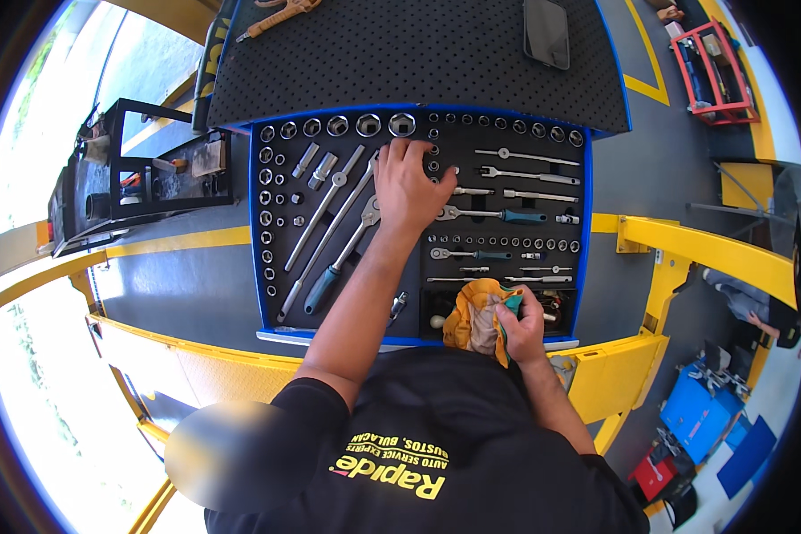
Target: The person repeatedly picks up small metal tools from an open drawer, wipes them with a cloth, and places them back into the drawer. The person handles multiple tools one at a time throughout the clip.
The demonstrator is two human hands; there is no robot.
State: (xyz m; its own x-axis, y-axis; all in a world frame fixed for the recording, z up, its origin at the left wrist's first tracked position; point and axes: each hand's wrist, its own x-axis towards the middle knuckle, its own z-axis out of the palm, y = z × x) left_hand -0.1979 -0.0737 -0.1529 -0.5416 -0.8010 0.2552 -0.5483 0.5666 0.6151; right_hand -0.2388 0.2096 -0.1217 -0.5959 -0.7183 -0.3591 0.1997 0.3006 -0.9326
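My left hand [405,191] reaches over the open tool drawer, fingers stretched out and thumb spread to the right. It hovers by a short column of small sockets [433,165], just below a large chrome socket [401,125]. Nothing shows in its grip, though the underside of the fingers is hidden. At the drawer's front right, my right hand [522,327] is closed on a bunched orange rag [465,311] with beige and green parts. Under my left arm lies a large ratchet with a teal handle [323,289], partly covered.
Sockets, bars and a smaller teal-handled ratchet [521,215] sit in the drawer's black foam. Above it is a perforated black cabinet top [418,62] with a phone [546,34]. Yellow rails [707,246] flank me. A black metal stand [142,169] is at left, a red rack [714,76] far right.
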